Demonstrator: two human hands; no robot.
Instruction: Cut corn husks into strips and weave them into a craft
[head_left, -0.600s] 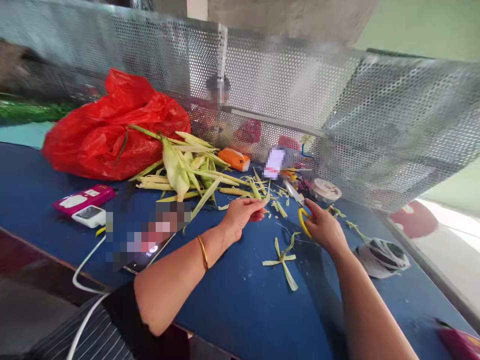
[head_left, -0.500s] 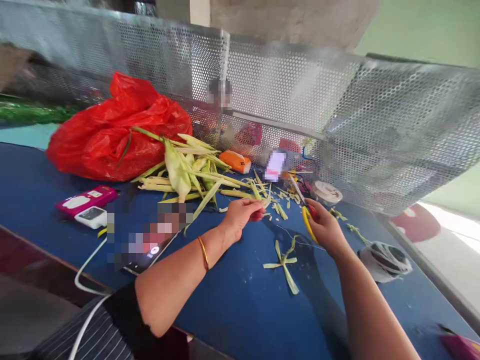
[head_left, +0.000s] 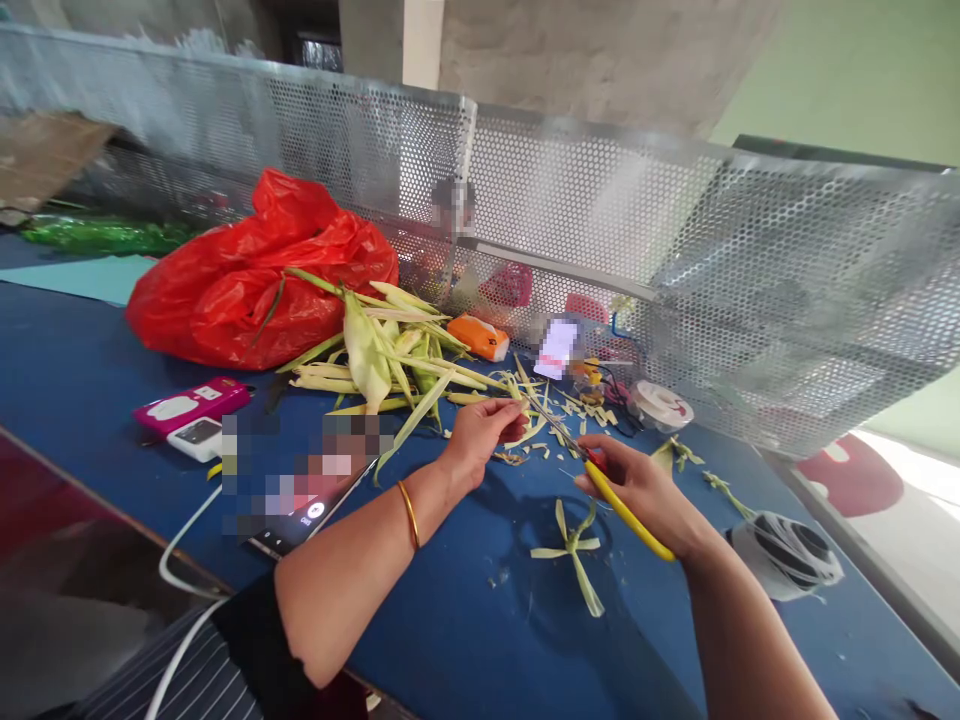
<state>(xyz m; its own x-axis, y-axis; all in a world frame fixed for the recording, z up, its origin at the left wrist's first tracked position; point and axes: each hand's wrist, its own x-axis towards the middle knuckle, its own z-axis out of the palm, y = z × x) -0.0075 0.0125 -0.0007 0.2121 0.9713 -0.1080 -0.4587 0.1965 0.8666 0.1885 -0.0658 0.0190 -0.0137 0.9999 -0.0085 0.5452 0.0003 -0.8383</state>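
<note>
My left hand (head_left: pixel 487 432) is pinched closed around a thin pale corn husk strip (head_left: pixel 523 392). In my right hand (head_left: pixel 637 475) is a pair of scissors (head_left: pixel 622 512) with yellow and red handles, its blades pointing at the strip near my left fingertips. A flower-like piece of husk (head_left: pixel 574 545), tied with strips spreading out, lies on the table below my hands. Small husk clippings (head_left: pixel 577 408) are scattered just beyond the scissors. Behind my left hand is a heap of green and pale corn husks (head_left: pixel 367 350).
A red plastic bag (head_left: pixel 255 280) sits at the back left. A phone (head_left: pixel 300 515) and a magenta power bank (head_left: pixel 196 405) lie left on the blue table (head_left: pixel 457 620). An orange tissue pack (head_left: pixel 480 338), tape roll (head_left: pixel 664 405) and thread spool (head_left: pixel 786 553) stand right of the husks. Perforated metal panels (head_left: pixel 570 190) rise behind.
My right hand has moved left and down, bringing the scissor blades up to the strip in my left hand. My left hand stays almost in place. The view has shifted slightly.
</note>
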